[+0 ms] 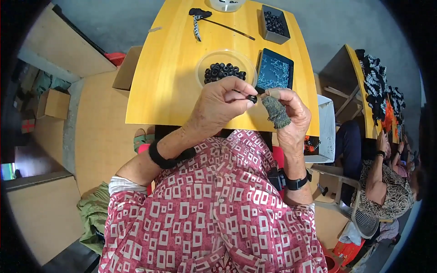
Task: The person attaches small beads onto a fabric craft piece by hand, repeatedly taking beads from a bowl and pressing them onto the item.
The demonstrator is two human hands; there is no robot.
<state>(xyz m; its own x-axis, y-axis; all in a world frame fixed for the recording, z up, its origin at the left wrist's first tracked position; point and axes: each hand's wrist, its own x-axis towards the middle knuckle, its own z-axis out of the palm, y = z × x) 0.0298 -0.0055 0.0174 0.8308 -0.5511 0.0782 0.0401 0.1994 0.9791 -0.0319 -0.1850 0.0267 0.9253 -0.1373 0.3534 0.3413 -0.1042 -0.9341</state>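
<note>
My left hand (216, 103) pinches a small black bead-like ring (252, 98) between thumb and fingertips, over the table's near part. Just right of it, my right hand (295, 116) grips a dark grey-green, fuzzy, mouse-shaped piece (276, 112). A small black tip sticks out at its upper end, close to the ring; whether they touch I cannot tell. Beyond my left hand stands a round clear plastic tub (199, 68) with many black beads (223, 70). Beyond my right hand lies a black tray (259, 68) scattered with small pale bits (276, 70).
On the yellow table (159, 91) are a thin stick (227, 28) with a black-and-white striped strip, a dark bin (276, 38) of black pieces and a white tub (226, 5). To the right, a person (382, 186) sits by another table with striped pieces (378, 86).
</note>
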